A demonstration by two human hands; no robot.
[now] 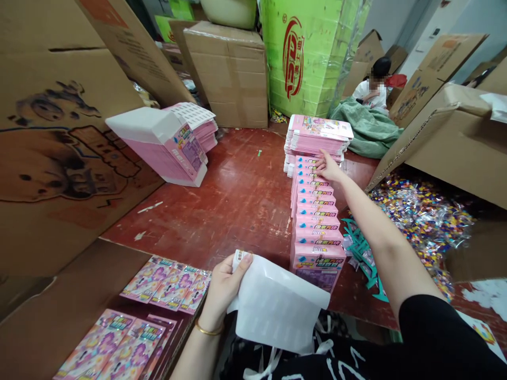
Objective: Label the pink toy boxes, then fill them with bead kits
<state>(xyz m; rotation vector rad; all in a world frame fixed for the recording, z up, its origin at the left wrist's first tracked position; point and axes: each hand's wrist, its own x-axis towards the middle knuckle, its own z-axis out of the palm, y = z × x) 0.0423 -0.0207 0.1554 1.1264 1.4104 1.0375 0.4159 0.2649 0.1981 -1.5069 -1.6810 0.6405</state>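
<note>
Left hand (227,287) is pinching a white sheet (281,303) by its upper corner between thumb and closed fingers, the sheet hanging at bottom centre of the frame and showing faint rows of label outlines. Right of centre, the right hand (329,170) is reaching to the far end of a row of pink printed boxes (319,256), its fingers partly bent; whether they are gripping anything, I cannot tell. The boxes are standing closely one behind another on a red-brown table (249,206). Just beyond them, a stack of flat pink cartons (320,140) is lying. Right of the row, turquoise plastic pieces (362,253) are lying near a heap of small colourful packets (420,221). At lower left, pink illustrated packs (166,285) are filling a cardboard box; at left, a larger pink-and-white carton (158,150) is leaning. At upper right, a person in a white top (376,95) is sitting behind a green cloth (366,126).
</note>
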